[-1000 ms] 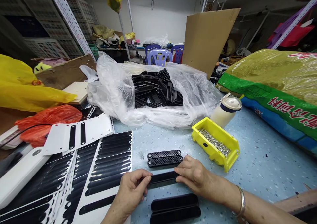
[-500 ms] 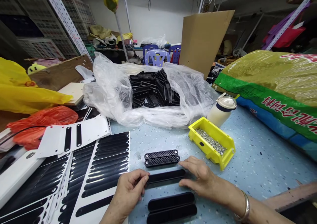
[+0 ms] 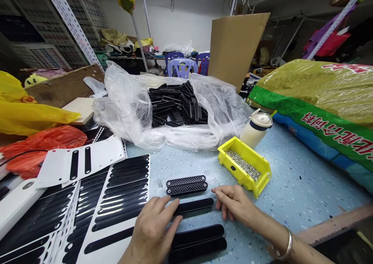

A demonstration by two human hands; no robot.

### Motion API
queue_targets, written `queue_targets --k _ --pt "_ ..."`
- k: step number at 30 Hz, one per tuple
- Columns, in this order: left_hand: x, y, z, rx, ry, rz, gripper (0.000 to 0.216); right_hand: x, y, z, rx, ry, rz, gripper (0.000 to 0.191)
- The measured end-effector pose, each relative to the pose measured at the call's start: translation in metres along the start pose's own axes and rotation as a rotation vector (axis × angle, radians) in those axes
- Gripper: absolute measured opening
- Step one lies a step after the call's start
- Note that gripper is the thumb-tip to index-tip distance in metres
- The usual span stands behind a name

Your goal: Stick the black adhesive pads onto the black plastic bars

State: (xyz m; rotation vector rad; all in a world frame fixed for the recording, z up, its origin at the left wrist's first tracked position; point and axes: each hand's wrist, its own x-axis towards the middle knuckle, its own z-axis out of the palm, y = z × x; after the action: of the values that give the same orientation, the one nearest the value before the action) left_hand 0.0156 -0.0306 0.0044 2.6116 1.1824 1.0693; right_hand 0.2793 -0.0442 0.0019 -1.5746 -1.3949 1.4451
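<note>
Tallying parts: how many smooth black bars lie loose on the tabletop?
3: one bar between left hand and right hand; second bar and third bar side by side, lower in view. Others may be hidden.

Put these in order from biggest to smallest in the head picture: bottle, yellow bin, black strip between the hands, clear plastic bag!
1. Clear plastic bag
2. Yellow bin
3. Bottle
4. Black strip, partly behind the left hand

Cream bottle with dark band and pale lid (image 3: 254, 131) on speckled light-blue table (image 3: 294, 170), near big yellow, green and blue woven sack (image 3: 317, 87), right. Tall brown cardboard sheet (image 3: 237, 48) behind, upright. Purple plastic chairs (image 3: 183, 63) farther back. Left: crumpled orange-red plastic bag (image 3: 62, 135), yellow plastic bag (image 3: 35, 116), perforated white metal post (image 3: 70, 19), slanted.
</note>
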Motion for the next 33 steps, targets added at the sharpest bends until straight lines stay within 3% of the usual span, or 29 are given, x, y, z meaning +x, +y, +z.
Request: queue_targets --k 4,8,10,14,16,22,27,31,33 --pt "0.006 0.003 0.009 0.059 -0.1 0.067 0.02 0.01 -0.007 0.006 0.133 -0.128 0.175 0.06" --pt "0.01 0.005 0.016 0.061 -0.168 0.082 0.022 0.015 -0.015 0.005 0.037 -0.232 0.224 0.055" --pt "0.01 0.006 0.018 0.069 -0.171 0.084 0.025 0.013 -0.018 0.001 -0.124 -0.19 0.105 0.051" --pt "0.011 0.007 0.022 0.086 -0.167 0.067 0.029 0.003 -0.011 -0.01 -0.487 0.089 -0.422 0.032" --pt "0.01 0.007 0.023 0.085 -0.168 0.058 0.029 -0.002 -0.005 -0.011 -0.571 0.086 -0.536 0.03" --pt "0.01 0.007 0.028 0.067 -0.15 0.081 0.028 0.001 0.011 -0.002 -0.645 0.0 -0.622 0.025" --pt "0.009 0.008 0.031 0.016 -0.135 0.063 0.029 0.004 0.019 0.009 -0.559 0.078 -0.8 0.028" --pt "0.008 0.009 0.032 -0.028 -0.142 0.039 0.027 -0.003 0.015 0.017 -0.528 0.196 -0.793 0.029" --pt "0.008 0.009 0.032 -0.042 -0.146 0.025 0.027 -0.005 0.012 0.018 -0.516 0.185 -0.757 0.03"
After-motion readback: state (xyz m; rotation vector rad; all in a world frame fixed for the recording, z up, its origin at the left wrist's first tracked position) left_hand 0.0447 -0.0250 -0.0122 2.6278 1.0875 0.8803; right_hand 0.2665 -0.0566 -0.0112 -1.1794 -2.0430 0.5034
